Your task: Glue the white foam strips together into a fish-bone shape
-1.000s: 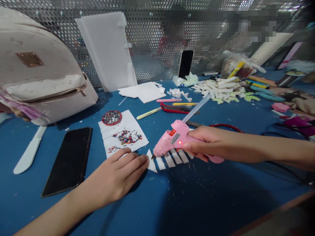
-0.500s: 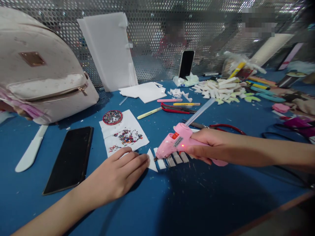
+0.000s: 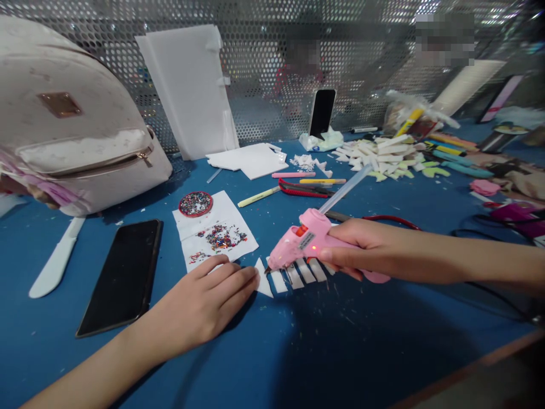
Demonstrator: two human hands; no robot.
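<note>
My right hand [image 3: 347, 250] is wrapped round a pink glue gun [image 3: 293, 247] with a clear glue stick [image 3: 346, 188] in its back. The gun's nozzle is at the edge of a white triangular piece [image 3: 263, 278]. Fingertips of my left hand [image 3: 223, 289] press on the left side of that triangle, the fingers together and bent. Several white strips [image 3: 305, 271] lie in a row right of the triangle, partly under the gun. Behind my left hand, a white sheet [image 3: 204, 227] bears colourful bits [image 3: 221, 236] and a round red-rimmed dish [image 3: 195, 204].
On the blue table [image 3: 340, 346] are a black phone [image 3: 121, 278], a white plastic knife [image 3: 57, 261], a backpack [image 3: 85, 130], markers [image 3: 259, 196], a red cutter [image 3: 302, 189], a pile of white pieces [image 3: 387, 156] and a propped phone [image 3: 322, 112]. Pliers lie behind my right hand.
The glue gun and my right hand have shifted slightly left and up, the nozzle moving up along the triangle's edge. My left hand has stayed in place.
</note>
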